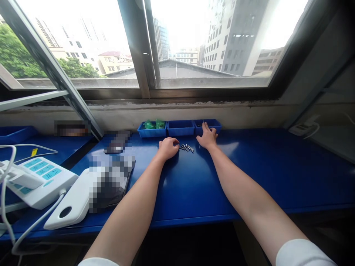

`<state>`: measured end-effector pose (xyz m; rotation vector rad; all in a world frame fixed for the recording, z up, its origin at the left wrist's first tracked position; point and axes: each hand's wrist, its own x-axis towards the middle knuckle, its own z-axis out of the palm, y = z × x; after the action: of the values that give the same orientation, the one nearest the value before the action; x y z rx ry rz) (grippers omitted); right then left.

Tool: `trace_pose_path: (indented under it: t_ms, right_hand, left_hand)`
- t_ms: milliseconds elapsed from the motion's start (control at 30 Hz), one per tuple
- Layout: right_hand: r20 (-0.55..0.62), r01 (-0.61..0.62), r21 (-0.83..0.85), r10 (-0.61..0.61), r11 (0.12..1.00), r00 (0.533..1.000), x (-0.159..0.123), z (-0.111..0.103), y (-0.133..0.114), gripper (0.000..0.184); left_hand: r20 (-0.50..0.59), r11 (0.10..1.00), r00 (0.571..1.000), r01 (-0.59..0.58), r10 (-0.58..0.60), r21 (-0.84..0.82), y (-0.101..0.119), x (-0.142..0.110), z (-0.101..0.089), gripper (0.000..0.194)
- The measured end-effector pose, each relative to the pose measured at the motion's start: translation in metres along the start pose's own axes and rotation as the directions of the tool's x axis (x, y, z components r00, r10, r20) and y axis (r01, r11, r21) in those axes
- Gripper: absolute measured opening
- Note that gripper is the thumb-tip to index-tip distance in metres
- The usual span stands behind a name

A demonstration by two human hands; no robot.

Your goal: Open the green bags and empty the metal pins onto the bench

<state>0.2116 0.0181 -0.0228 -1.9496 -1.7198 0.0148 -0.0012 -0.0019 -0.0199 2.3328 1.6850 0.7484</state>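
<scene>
My left hand [169, 147] rests on the blue table, fingers curled inward, at the left end of a small pile of thin metal pins that look like rivets or screws [188, 148]. What its fingertips hold, if anything, is hidden. My right hand [207, 137] reaches over the front rim of the right blue bin [218, 127]. Its thumb is apart from the forefinger, and the other fingers bend over the rim. A thin sliver shows by the forefinger tip, too small to name. The middle blue bin [181, 130] has a few dark bits inside.
The left blue bin [152, 133] holds green plastic packets. Farther left lie a dark blurred-out object [118, 142], a white power bank-like case [68, 207] and a white power strip [63, 181] with cables. A metal shelf post [80, 105] slants at left; a window spans the back.
</scene>
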Motion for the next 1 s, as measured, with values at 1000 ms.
trace_pose_path:
  t_ms: [1000]
  right_hand:
    - [-0.06,0.468,0.506,-0.511,0.725,0.857,-0.028,-0.006,-0.037,0.027]
  left_hand:
    - [-0.175,0.951,0.978,-0.156,0.111,-0.269,0.002,0.0,0.0,0.017]
